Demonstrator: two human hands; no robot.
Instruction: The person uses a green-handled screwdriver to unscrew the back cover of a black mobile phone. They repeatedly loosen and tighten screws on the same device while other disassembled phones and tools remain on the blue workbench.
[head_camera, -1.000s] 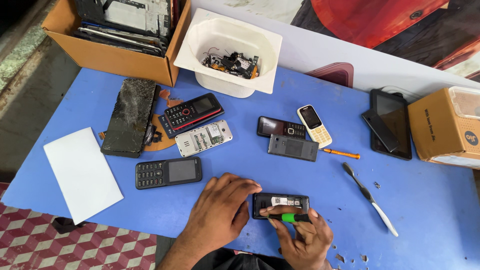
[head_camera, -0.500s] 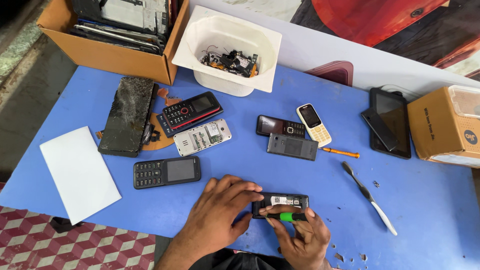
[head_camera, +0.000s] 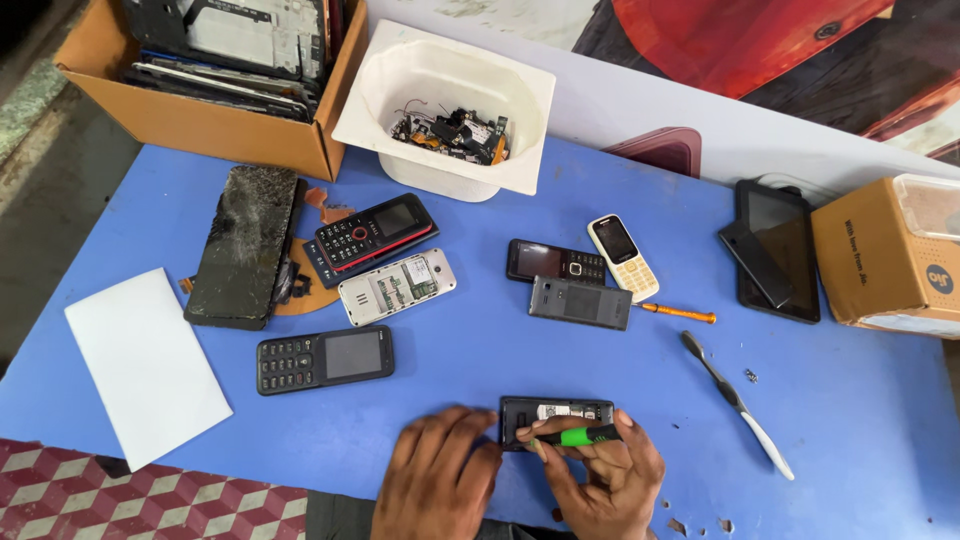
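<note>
Head view looks straight down on a blue tabletop (head_camera: 480, 350) strewn with old handsets. Near the front edge lies a small black phone with its back open (head_camera: 555, 412), showing its insides. The left hand (head_camera: 435, 480) rests flat just beside it, fingertips touching its left end; that grip is spread loose and clamped on nothing. The right hand (head_camera: 605, 480) has its grip closed around a green-handled tool (head_camera: 585, 436), which lies across the lower edge of the open phone.

Farther up the tabletop, well apart from the hands, a black keypad phone (head_camera: 325, 358) lies face up to the left, beside a white sheet (head_camera: 145, 365) that overhangs the front edge. Above them sit a cracked black panel (head_camera: 243, 245), a red-and-black keypad phone (head_camera: 372, 232) and a silver phone shell (head_camera: 397, 287) lying open. In the middle are a black bar phone (head_camera: 556, 262), a cream keypad phone (head_camera: 622, 256), a dark grey back cover (head_camera: 580, 302) and an orange-handled screwdriver (head_camera: 680, 313). A toothbrush (head_camera: 738, 403) lies slantwise to the right. At the back stand a cardboard box of flat parts (head_camera: 215, 125) and a white tub of small components (head_camera: 445, 105); at the right edge are stacked dark tablets (head_camera: 775, 250) and another brown box (head_camera: 885, 255).
</note>
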